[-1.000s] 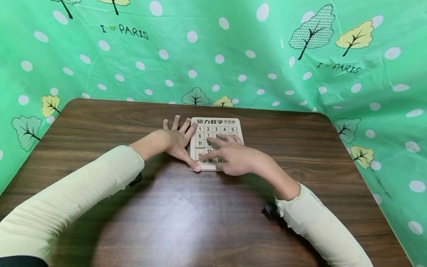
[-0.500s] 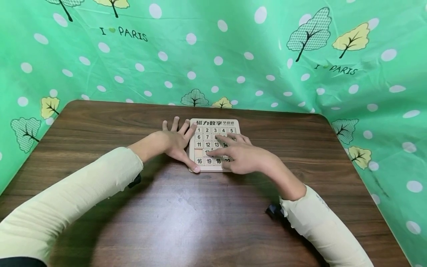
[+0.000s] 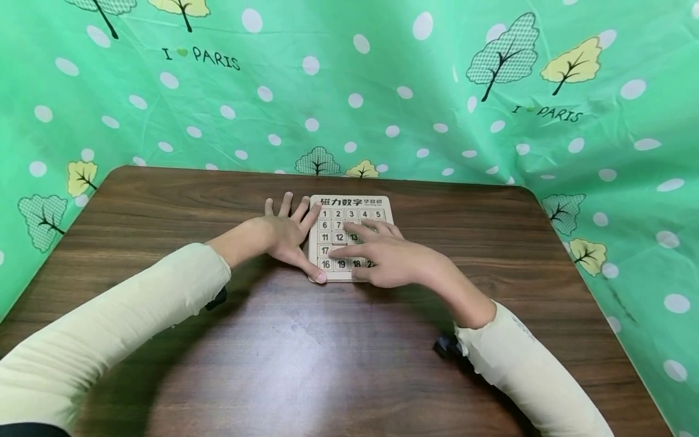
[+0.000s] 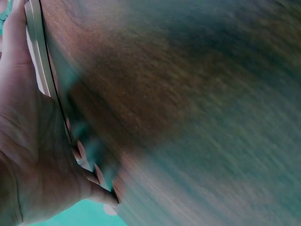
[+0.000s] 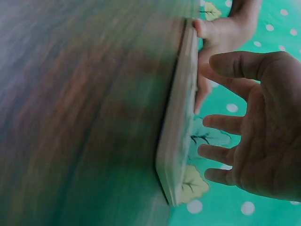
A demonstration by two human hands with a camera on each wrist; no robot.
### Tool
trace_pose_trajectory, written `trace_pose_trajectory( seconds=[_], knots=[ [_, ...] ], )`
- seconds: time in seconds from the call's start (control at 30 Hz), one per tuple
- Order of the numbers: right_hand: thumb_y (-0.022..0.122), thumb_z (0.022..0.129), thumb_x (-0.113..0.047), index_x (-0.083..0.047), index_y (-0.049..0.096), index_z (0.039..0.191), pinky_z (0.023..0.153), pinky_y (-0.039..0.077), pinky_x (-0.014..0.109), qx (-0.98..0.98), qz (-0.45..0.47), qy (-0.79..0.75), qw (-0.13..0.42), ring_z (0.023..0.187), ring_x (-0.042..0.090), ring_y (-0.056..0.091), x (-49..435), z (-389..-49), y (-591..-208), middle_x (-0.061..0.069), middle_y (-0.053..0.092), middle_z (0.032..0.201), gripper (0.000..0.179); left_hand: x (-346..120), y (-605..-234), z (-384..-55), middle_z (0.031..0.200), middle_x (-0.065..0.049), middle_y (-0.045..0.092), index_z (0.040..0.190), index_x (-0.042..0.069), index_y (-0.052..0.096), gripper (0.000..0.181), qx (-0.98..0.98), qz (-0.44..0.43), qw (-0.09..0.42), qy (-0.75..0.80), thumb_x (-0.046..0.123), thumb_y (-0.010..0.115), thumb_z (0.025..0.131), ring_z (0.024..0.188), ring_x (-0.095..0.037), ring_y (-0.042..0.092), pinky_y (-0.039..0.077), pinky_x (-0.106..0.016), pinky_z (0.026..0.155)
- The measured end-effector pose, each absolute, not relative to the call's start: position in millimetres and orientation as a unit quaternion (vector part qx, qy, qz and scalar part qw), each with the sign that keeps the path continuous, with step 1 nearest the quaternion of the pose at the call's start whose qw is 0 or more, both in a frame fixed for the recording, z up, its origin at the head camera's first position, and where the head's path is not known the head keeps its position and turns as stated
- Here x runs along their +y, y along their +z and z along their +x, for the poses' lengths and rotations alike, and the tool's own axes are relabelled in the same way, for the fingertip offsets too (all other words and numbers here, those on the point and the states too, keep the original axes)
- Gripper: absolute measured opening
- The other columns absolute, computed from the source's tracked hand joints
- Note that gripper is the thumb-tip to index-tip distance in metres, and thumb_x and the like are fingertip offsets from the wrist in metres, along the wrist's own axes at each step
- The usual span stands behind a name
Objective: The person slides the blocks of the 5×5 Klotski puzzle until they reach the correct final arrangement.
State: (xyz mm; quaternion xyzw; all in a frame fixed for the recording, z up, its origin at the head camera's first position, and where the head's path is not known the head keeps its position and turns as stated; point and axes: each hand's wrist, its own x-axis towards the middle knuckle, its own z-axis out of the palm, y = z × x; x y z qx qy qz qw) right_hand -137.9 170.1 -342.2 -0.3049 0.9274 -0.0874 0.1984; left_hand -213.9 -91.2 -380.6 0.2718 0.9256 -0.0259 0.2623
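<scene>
A pale number slide puzzle point(image 3: 355, 201) lies flat on the brown table, its numbered tiles in rows under a printed heading. My left hand point(image 3: 286, 237) is spread along its left side, thumb on the lower left corner and index fingertip at the upper left edge. Over the right part of the puzzle is my right hand point(image 3: 393, 261), fingers extended, covering several tiles. Its index fingertip is right at the tile marked 17 point(image 3: 324, 250), in the left column. Seen from the right wrist, the right fingers point(image 5: 221, 153) reach toward the puzzle's face, gripping nothing.
The wood-grain table point(image 3: 262, 364) has rounded far corners. Behind it and along its sides hangs a green dotted sheet point(image 3: 311, 91) with trees. Pale sleeves cover both forearms, and a dark device point(image 3: 448, 347) sits under the right wrist.
Tile 16 has gone down to the bottom left, and tile 17 has slid left into the gap above it. My right hand shifted right, then back left; the left hand keeps its place.
</scene>
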Motion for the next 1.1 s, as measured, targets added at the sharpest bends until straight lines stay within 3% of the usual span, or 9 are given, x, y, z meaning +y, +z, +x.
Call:
trace_pose_trajectory(
  seconds=[0.17, 0.5, 0.8, 1.1],
  knots=[
    [0.064, 0.109, -0.032, -0.042, 0.074, 0.150, 0.136, 0.011, 0.081, 0.927, -0.310, -0.094, 0.190, 0.175, 0.052, 0.015, 182, -134, -341, 0.011, 0.024, 0.190, 0.043, -92, -381, -214, 0.188, -0.021, -0.021, 0.179, 0.019, -0.024, 0.170, 0.926, 0.272, 0.262, -0.026, 0.112, 0.064, 0.067, 0.170, -0.055, -0.025, -0.007, -0.085, 0.133],
    [0.066, 0.109, -0.027, -0.045, 0.061, 0.162, 0.136, 0.013, 0.081, 0.937, -0.293, -0.081, 0.174, 0.172, 0.056, 0.020, 189, -142, -349, 0.014, 0.022, 0.190, 0.057, -91, -382, -215, 0.188, -0.020, -0.021, 0.179, 0.020, -0.024, 0.170, 0.926, 0.271, 0.261, -0.024, 0.111, 0.065, 0.066, 0.171, -0.055, -0.026, -0.007, -0.085, 0.133],
    [0.069, 0.107, -0.022, -0.037, 0.077, 0.146, 0.131, 0.016, 0.087, 0.930, -0.299, -0.113, 0.181, 0.171, 0.056, 0.024, 206, -134, -343, 0.016, 0.030, 0.187, 0.043, -89, -381, -215, 0.189, -0.020, -0.021, 0.179, 0.020, -0.024, 0.171, 0.927, 0.272, 0.258, -0.026, 0.111, 0.066, 0.066, 0.171, -0.055, -0.026, -0.007, -0.086, 0.132],
    [0.065, 0.109, -0.027, -0.043, 0.070, 0.154, 0.132, 0.017, 0.085, 0.928, -0.308, -0.104, 0.180, 0.170, 0.057, 0.024, 199, -131, -349, 0.015, 0.030, 0.188, 0.048, -90, -379, -214, 0.189, -0.020, -0.021, 0.179, 0.020, -0.024, 0.170, 0.927, 0.267, 0.262, -0.022, 0.110, 0.066, 0.067, 0.171, -0.055, -0.025, -0.007, -0.085, 0.133]
  ],
)
